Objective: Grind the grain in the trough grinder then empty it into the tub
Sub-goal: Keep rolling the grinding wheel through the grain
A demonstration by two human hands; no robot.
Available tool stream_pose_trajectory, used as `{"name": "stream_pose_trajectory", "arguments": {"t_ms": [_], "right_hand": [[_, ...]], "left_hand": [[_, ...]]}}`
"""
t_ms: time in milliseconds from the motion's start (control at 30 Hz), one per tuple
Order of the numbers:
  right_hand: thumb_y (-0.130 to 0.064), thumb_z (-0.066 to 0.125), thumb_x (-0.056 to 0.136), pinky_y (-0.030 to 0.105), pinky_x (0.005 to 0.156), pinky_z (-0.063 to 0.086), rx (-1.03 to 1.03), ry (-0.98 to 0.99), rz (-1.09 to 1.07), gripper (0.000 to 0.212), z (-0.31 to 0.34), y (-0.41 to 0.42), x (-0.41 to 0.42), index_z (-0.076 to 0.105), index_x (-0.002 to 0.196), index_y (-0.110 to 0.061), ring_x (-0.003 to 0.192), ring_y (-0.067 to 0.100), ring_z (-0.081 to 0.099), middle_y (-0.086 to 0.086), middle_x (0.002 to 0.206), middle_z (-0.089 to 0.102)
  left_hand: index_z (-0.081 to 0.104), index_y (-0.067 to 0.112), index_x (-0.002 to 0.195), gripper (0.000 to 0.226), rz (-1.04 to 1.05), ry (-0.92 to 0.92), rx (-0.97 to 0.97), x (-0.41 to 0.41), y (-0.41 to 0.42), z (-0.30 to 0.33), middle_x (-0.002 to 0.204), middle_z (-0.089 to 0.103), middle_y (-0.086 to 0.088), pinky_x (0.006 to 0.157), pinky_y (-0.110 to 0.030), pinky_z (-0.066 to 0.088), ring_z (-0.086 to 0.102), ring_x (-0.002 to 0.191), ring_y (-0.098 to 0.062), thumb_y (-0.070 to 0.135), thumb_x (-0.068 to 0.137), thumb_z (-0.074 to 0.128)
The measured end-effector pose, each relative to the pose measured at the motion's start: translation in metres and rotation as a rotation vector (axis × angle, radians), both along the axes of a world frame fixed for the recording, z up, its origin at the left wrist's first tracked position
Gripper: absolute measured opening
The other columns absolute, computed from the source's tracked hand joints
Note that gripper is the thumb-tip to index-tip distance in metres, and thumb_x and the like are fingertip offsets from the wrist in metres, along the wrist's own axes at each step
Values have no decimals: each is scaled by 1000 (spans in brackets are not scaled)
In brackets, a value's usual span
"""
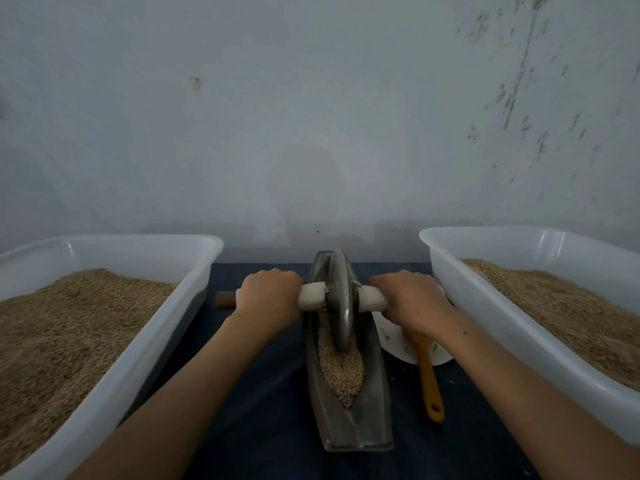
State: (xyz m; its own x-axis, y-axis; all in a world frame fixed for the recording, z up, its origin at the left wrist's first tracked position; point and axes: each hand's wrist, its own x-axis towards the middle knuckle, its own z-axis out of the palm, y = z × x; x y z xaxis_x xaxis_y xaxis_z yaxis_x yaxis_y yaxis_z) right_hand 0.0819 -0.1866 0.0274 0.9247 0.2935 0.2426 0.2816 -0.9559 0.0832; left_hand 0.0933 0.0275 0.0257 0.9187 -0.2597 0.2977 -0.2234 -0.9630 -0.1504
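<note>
A dark metal boat-shaped trough grinder [372,427] lies lengthwise on the dark cloth between two tubs. Its grey grinding wheel [338,299] stands upright in the far half of the trough. Pale grain [341,372] fills the near half of the groove. A white axle handle [311,296] runs through the wheel. My left hand [268,294] grips the handle's left side and my right hand [410,301] grips its right side. A white tub [145,351] of grain stands at the left, another white tub [485,306] of grain at the right.
A white plate [391,336] lies right of the trough, partly under my right wrist, with an orange-handled tool [429,379] across it. A brown wooden end [224,301] pokes out left of my left hand. A grey wall [311,116] rises close behind.
</note>
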Motion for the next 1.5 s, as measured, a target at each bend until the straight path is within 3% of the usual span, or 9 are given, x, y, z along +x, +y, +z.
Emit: {"name": "stream_pose_trajectory", "arguments": {"t_ms": [167, 267, 467, 600, 800, 967, 1133, 1333, 1500], "right_hand": [[-22, 68, 83, 24, 61, 36, -82, 261, 16, 31, 15, -2, -4, 59, 112, -28, 80, 12, 54, -6, 96, 62], [-24, 72, 81, 25, 66, 40, -83, 373, 7, 41, 19, -1, -5, 58, 120, -26, 84, 12, 54, -2, 105, 64], [-21, 63, 85, 25, 62, 36, -50, 182, -10, 27, 11, 0, -5, 60, 112, -27, 79, 14, 55, -4, 95, 62], [-20, 59, 89, 31, 74, 43, -27, 27, -19, 22, 4, 3, -4, 58, 110, -28, 93, 19, 61, -1, 105, 65], [-21, 67, 85, 28, 71, 41, -60, 268, -6, 33, 15, -1, -5, 58, 117, -25, 88, 15, 58, 0, 108, 65], [-22, 73, 81, 31, 81, 49, -17, 479, -16, 45, 21, -4, -6, 58, 122, -22, 98, 18, 61, 2, 112, 64], [-22, 68, 82, 23, 59, 38, -49, 294, -8, 33, 14, -2, -5, 61, 114, -26, 81, 13, 56, -6, 89, 58], [-21, 55, 90, 30, 70, 39, -4, -127, -10, 15, -6, 4, 1, 54, 104, -26, 90, 20, 61, -1, 100, 64], [-22, 61, 86, 31, 71, 43, -46, 92, 3, 22, 6, -1, -2, 58, 108, -26, 93, 19, 61, -1, 104, 65]], "left_hand": [[60, 18, 111, 38, -18, 306, -7, -2, 4, 10, 84, 54, 3, 68, -29, 40, 50, 75, -15, 34, 77, 69], [61, 18, 112, 41, -33, 411, -29, -2, 6, 13, 80, 52, 4, 66, -28, 40, 51, 74, -14, 34, 75, 71], [60, 21, 106, 31, -35, 106, 9, 3, 5, 2, 89, 60, 2, 66, -31, 38, 57, 81, -18, 36, 79, 64], [58, 23, 103, 25, -56, -16, -35, 7, 6, -5, 97, 64, 1, 66, -31, 36, 60, 88, -20, 37, 83, 60], [61, 20, 108, 32, -81, 188, 19, 2, 6, 6, 96, 64, 0, 67, -29, 40, 57, 81, -16, 34, 80, 65], [61, 17, 111, 38, -98, 384, 20, -4, 5, 16, 84, 54, 3, 67, -27, 40, 51, 75, -14, 32, 77, 69], [61, 19, 108, 33, -45, 190, 28, -3, 3, 9, 81, 53, 4, 65, -29, 39, 52, 73, -15, 35, 79, 65], [56, 23, 106, 24, -25, -49, -23, 0, 3, -3, 99, 63, 1, 67, -30, 36, 60, 89, -20, 36, 85, 58], [58, 20, 112, 33, -19, 145, 23, -2, 2, 6, 103, 63, -1, 71, -29, 39, 60, 90, -18, 35, 83, 63]]}}
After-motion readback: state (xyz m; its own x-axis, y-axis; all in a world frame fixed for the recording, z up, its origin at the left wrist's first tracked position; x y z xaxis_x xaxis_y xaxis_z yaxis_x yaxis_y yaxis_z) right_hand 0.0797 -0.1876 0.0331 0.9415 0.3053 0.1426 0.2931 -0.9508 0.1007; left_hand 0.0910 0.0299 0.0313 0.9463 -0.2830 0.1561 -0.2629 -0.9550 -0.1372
